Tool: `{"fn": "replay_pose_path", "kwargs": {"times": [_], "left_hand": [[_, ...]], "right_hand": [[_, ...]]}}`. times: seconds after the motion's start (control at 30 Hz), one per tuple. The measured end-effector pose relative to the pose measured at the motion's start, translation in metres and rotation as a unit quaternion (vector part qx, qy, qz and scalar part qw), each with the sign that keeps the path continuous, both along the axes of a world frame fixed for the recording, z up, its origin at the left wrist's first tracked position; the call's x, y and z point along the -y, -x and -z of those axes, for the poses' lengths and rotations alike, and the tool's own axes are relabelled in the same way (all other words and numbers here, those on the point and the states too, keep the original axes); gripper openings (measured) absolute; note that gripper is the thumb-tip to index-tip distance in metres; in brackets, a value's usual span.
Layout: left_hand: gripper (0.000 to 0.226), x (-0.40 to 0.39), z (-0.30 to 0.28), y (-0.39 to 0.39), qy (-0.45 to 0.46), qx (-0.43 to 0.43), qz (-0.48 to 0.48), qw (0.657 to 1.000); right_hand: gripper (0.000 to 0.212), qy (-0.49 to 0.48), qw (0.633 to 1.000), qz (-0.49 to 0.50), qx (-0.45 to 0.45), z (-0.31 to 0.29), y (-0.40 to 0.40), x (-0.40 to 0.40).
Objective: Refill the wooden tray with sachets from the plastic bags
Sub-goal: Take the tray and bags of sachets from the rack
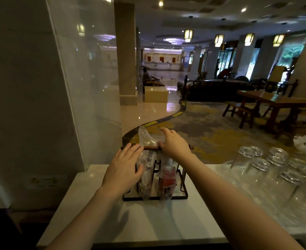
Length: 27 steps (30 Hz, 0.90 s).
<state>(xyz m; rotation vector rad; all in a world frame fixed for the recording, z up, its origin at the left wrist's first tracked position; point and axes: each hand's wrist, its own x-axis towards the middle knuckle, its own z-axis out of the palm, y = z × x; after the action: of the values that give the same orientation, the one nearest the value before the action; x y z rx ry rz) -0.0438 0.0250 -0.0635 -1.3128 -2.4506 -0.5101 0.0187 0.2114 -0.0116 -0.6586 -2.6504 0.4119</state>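
Counter point(175, 219), white and long, is running across the lower frame with a hotel lobby lying beyond it. Upturned drinking glasses point(267, 170) are crowding its right side. Black wire caddy point(154, 195) with a wooden top bar point(150, 147) is standing on the counter near the far edge, centre frame; whether this is the wooden tray itself I cannot tell. Clear plastic bags point(146, 179) are sitting inside the caddy, upright and crumpled, one showing red sachets point(169, 180) in the right-hand section, another holding darker contents to the left. One more bag point(146, 137) is sticking up above the bar.

Left hand point(124, 169) is lying flat against the left side of the bagged contents, fingers spread and extended, fingertips reaching the bar's left end; palm pressing, nothing clenched. Right hand point(174, 144) is curling over the bar from above, fingers pinching the raised bag's upper edge. Both forearms are reaching in bare from the bottom corners.
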Motion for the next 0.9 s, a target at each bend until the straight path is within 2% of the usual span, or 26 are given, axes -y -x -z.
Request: {"fn": "replay_pose_path", "kwargs": {"times": [0.1,0.2,0.23,0.3,0.37,0.43,0.53,0.6,0.67,0.73,0.8,0.83,0.87,0.9], "left_hand": [[0.064,0.000,0.000,0.001,0.003,0.000,0.008,1.000],[0.066,0.001,0.000,0.001,0.010,-0.006,0.010,1.000],[0.067,0.001,0.000,0.001,0.008,-0.009,0.010,1.000],[0.069,0.000,0.000,0.001,0.006,-0.014,0.011,1.000],[0.071,0.000,0.000,0.001,0.005,-0.015,0.012,1.000],[0.073,0.000,0.000,0.002,0.002,-0.018,0.014,1.000],[0.074,-0.001,-0.001,0.000,-0.002,-0.005,0.015,1.000],[0.072,0.000,-0.002,-0.002,0.009,0.009,0.015,1.000],[0.066,0.001,-0.001,0.003,0.011,0.022,0.017,1.000],[0.058,0.003,-0.003,0.009,-0.007,0.079,0.026,0.996],[0.047,0.007,-0.011,0.008,-0.050,0.181,0.046,0.981],[0.042,0.010,-0.017,0.003,-0.097,0.245,0.061,0.963],[0.043,0.014,-0.024,-0.005,-0.170,0.318,0.076,0.930],[0.048,0.018,-0.031,-0.013,-0.250,0.389,0.094,0.882]], "right_hand": [[0.053,0.017,0.997,0.038,0.064,-0.005,0.014,-0.011],[0.026,-0.020,0.995,0.053,0.087,-0.006,0.023,-0.013],[0.020,-0.012,0.997,0.052,0.057,-0.008,0.025,-0.013],[0.020,0.080,0.995,0.028,-0.052,-0.020,0.024,-0.009],[0.020,0.183,0.968,-0.026,-0.172,-0.044,0.016,0.000],[0.019,0.255,0.922,-0.062,-0.283,-0.072,0.002,0.012],[0.021,0.263,0.869,-0.064,-0.413,-0.114,-0.021,0.021],[0.017,0.222,0.869,-0.074,-0.436,-0.126,-0.034,0.025],[0.014,0.207,0.881,-0.088,-0.417,-0.119,-0.044,0.033],[0.014,0.226,0.888,-0.108,-0.386,-0.097,-0.053,0.046],[0.012,0.248,0.895,-0.114,-0.353,-0.070,-0.059,0.056],[0.013,0.255,0.901,-0.110,-0.334,-0.056,-0.061,0.059],[0.014,0.262,0.905,-0.104,-0.317,-0.043,-0.062,0.061],[0.013,0.272,0.907,-0.095,-0.306,-0.032,-0.062,0.063]]}}
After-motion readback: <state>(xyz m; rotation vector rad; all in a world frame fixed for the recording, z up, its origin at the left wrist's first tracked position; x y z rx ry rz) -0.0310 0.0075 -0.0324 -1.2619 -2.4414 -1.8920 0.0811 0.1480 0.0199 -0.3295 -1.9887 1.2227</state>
